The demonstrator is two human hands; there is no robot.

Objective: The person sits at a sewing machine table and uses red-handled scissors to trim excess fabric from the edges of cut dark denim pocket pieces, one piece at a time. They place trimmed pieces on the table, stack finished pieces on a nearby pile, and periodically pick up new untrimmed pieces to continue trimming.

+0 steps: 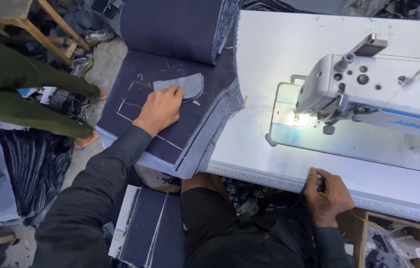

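Observation:
My left hand (160, 108) reaches out to the left and lies flat on a small rounded denim piece (189, 84), fingertips on its lower edge. That piece rests on top of a stack of dark denim panels (140, 129) piled beside the table. My right hand (326, 193) is curled at the near edge of the white sewing table (279, 54), fingers closed; I cannot tell if anything small is in it. The white sewing machine (383, 89) stands at the right, its lamp lighting the needle plate (299, 119).
A folded bundle of dark denim (175, 27) lies behind the stack. More denim pieces (145, 228) sit low by my left knee. Another person in green trousers (26, 99) stands at the left, near a wooden stool (26, 20). A box with plastic bags (403, 243) is lower right.

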